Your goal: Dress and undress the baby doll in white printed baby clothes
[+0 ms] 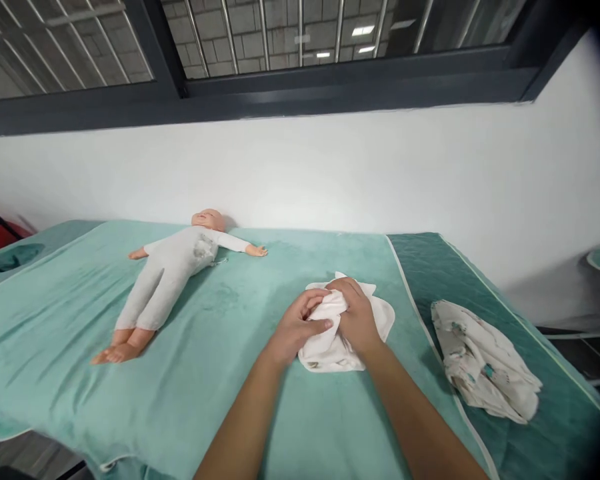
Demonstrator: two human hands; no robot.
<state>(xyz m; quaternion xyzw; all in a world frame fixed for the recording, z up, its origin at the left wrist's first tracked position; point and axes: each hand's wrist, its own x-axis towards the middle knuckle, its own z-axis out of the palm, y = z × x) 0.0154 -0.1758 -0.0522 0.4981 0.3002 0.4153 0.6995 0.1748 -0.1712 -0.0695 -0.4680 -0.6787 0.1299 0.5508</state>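
Both my hands work on a small white cloth (330,350) lying on the teal towel (220,400) in front of me. My left hand (295,330) pinches a bunched fold of it between thumb and fingers. My right hand (356,317) is closed over the same bunch from the right. A baby doll (173,270) in a pale grey bodysuit lies on its back to the left, head toward the wall, arms spread, well apart from my hands.
A crumpled white patterned garment (485,363) lies on the darker green cover (430,267) at the right. A white wall (380,173) and dark-framed window (300,87) stand behind the bed. The bed's front edge (55,443) runs at lower left.
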